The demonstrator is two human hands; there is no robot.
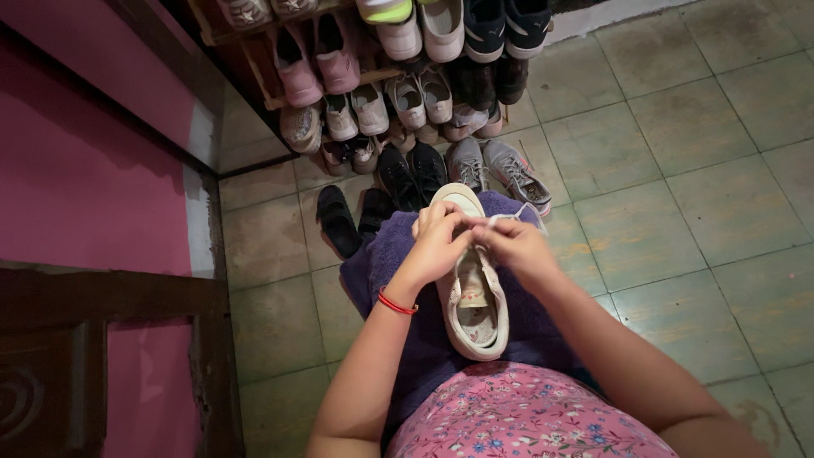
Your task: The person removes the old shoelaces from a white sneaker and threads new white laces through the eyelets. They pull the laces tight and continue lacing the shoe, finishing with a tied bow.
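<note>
The person is sitting with a white sneaker lying along the lap, on a purple towel that is covering the legs; the toe of the shoe is pointing away from the body, toward the shoe rack, and the open heel end is resting near the pink flowered garment. The left hand is curling over the front part of the shoe, with its fingers bent closed around the lacing area, and the right hand is pinching something thin and pale there, most probably the white lace, though the exact grip is too small to see clearly. Both hands are touching each other above the tongue of the shoe. A red bracelet is sitting on the left wrist. I am judging the sneaker to be light and rather soft: the canvas-like upper is bending easily, while the rubber sole is staying stiffer and is giving the better place for a firm hold. The lace is thin and limp, so it is needing a fingertip pinch, not a full grasp. The towel under the shoe is probably helping it not to slide. On the tiled floor in front, black sneakers, grey sneakers and black sandals are standing just beside the knees, well apart from the hands.
</note>
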